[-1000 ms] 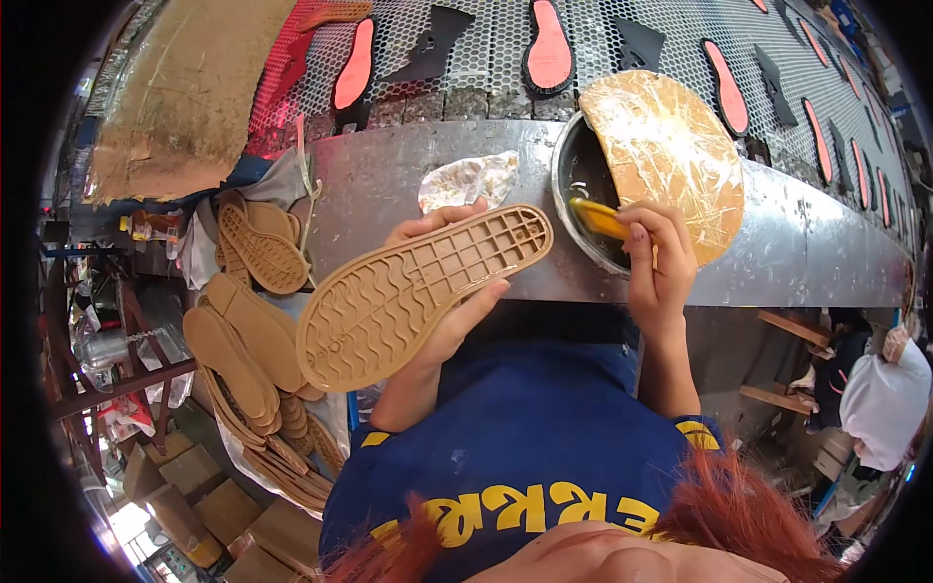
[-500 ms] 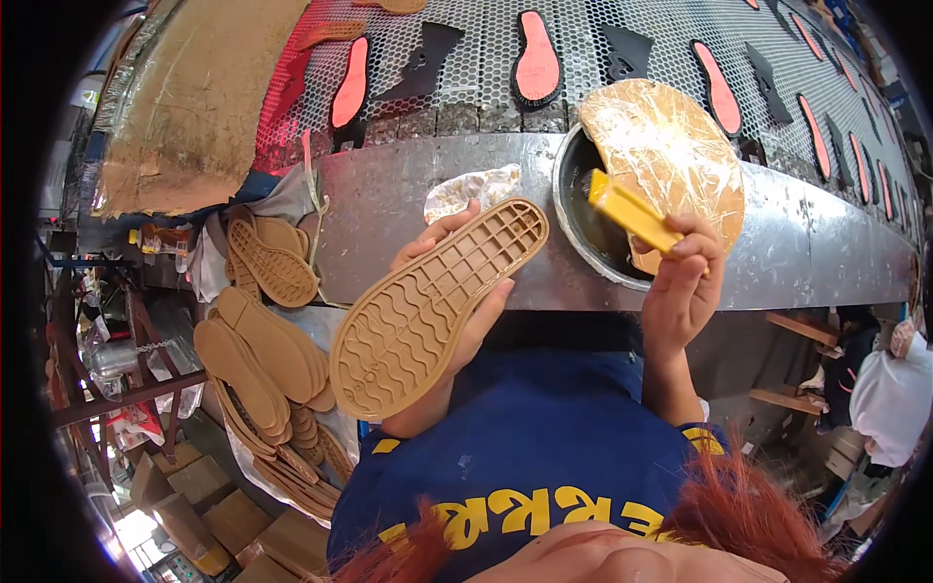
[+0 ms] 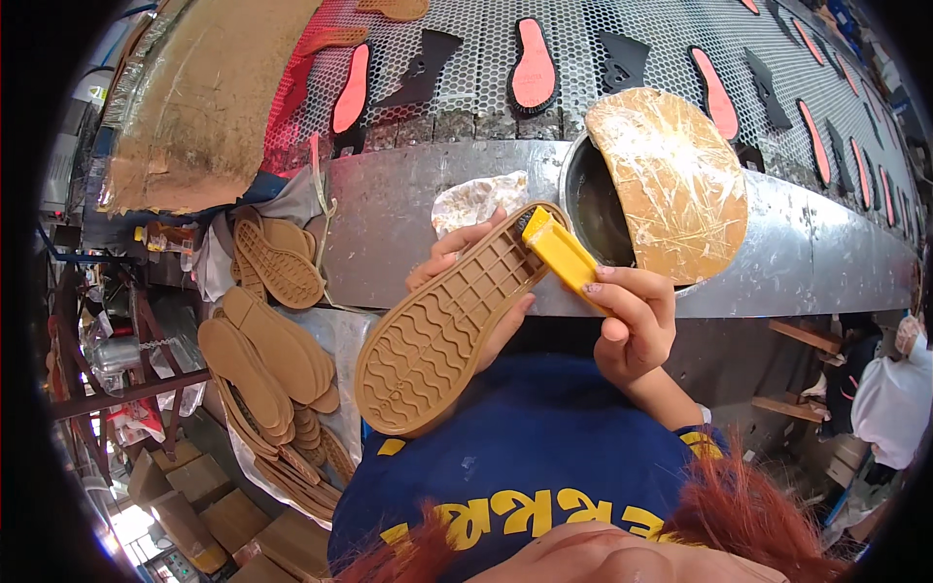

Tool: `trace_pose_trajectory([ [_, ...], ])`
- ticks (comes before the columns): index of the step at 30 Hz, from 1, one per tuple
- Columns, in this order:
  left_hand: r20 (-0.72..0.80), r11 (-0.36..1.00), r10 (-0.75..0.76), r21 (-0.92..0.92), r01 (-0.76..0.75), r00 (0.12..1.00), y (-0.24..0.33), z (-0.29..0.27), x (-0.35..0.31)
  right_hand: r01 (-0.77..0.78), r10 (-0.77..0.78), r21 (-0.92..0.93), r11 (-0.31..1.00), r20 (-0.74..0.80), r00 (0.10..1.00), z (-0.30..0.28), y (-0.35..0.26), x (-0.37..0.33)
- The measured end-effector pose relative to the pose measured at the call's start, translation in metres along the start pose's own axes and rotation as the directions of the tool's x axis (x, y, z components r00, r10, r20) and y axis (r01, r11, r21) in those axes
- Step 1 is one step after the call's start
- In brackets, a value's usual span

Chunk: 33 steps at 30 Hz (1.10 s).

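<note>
A tan shoe sole (image 3: pixel 447 340) is in my left hand (image 3: pixel 499 340), whose fingers and thumb wrap its edges from beneath. The ridged tread faces up, with wavy grooves at the wide end and a square grid toward the narrow end. My right hand (image 3: pixel 637 321) pinches a yellow flat plastic tool (image 3: pixel 562 255) between thumb and fingers. Its far tip lies over the narrow end of the sole. Just beyond, a round metal pot (image 3: pixel 596 185) with dark insides is partly covered by a tan, film-wrapped round board (image 3: pixel 675 185).
A metal ledge (image 3: pixel 379 214) runs along a mesh conveyor (image 3: pixel 476 58) bearing pink-topped insoles (image 3: pixel 534 63) and black pieces (image 3: pixel 425 68). Crumpled white material (image 3: pixel 476 201) lies behind the sole. Stacked tan soles (image 3: pixel 243 374) stand at left, above cardboard boxes (image 3: pixel 238 520). A cardboard sheet (image 3: pixel 199 97) covers the far left.
My right hand has brought the yellow tool left and down, from over the pot to the sole's narrow end. The sole has shifted slightly right and toward me.
</note>
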<state>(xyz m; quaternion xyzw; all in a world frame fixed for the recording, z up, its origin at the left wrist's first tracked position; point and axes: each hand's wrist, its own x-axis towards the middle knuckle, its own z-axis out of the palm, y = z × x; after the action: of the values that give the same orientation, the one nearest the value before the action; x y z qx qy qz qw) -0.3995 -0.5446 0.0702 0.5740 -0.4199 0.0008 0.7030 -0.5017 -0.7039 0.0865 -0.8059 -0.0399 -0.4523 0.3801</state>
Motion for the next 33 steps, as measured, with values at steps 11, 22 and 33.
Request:
trace_pose_trajectory([
  [11, -0.100, 0.966, -0.027, -0.257, 0.000, 0.995, -0.015, 0.005, 0.000, 0.248, -0.270, 0.154, 0.956, 0.145, 0.952, 0.011, -0.023, 0.011],
  [22, -0.165, 0.989, 0.004, 0.144, 0.020, 0.986, 0.000, 0.009, 0.018, 0.353, -0.393, 0.325, 0.877, 0.063, 0.917, 0.033, -0.055, 0.032],
  [33, 0.168, 0.840, -0.159, 0.541, 0.044, 0.973, 0.005, -0.006, 0.027, 0.407, -0.487, 0.382, 0.830, 0.139, 0.862, 0.035, -0.066, 0.048],
])
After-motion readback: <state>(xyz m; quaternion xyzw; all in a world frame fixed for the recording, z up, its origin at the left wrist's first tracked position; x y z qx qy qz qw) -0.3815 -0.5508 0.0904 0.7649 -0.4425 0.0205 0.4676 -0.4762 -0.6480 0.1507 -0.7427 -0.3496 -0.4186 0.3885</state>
